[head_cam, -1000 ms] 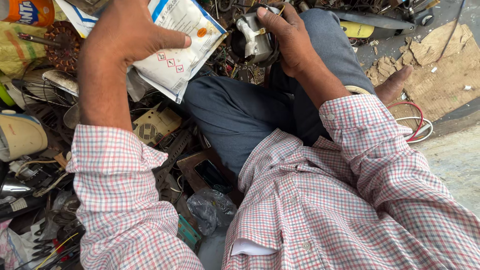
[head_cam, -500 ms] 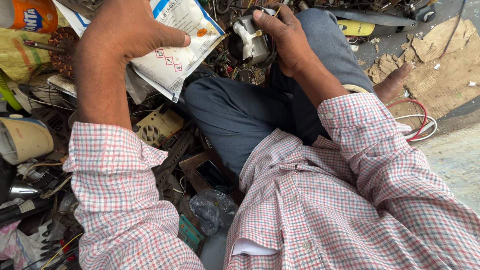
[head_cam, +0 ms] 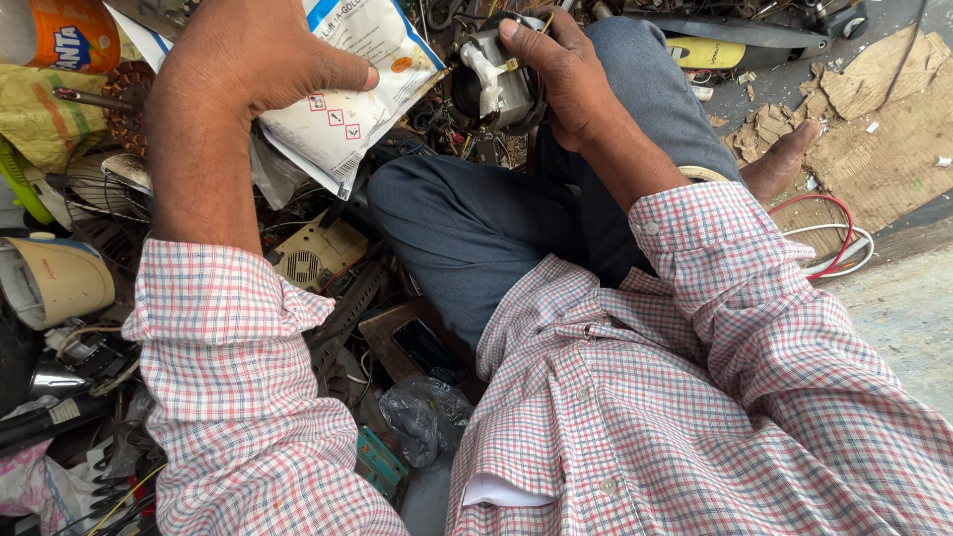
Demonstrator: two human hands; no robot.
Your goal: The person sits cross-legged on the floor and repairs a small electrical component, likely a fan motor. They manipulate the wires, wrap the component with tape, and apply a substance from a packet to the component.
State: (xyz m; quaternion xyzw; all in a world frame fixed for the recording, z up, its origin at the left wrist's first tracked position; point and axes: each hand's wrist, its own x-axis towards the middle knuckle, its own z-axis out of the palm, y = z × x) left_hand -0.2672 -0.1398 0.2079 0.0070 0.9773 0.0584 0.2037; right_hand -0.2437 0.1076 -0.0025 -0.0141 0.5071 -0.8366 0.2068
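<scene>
My left hand (head_cam: 253, 65) grips a white and blue plastic pouch (head_cam: 357, 94) with small red hazard marks, thumb pressed across its face, at the upper left. My right hand (head_cam: 566, 69) is closed around a small grey motor part (head_cam: 496, 84) with dark windings, held above my bent knee in dark trousers (head_cam: 496, 218). Both forearms come out of rolled red-and-white checked sleeves. The two hands are about a hand's width apart.
A heap of scrap lies at the left: a cream appliance (head_cam: 50, 283), a beige vented casing (head_cam: 318, 253), a fan grille (head_cam: 84, 189), an orange bottle (head_cam: 65, 30), wires. Torn cardboard (head_cam: 874, 109) and coiled red and white cables (head_cam: 829, 238) lie at the right by my bare foot (head_cam: 784, 159).
Both hands have stayed on the pouch and the motor part. The right hand has turned the motor part slightly; the view has shifted a little closer.
</scene>
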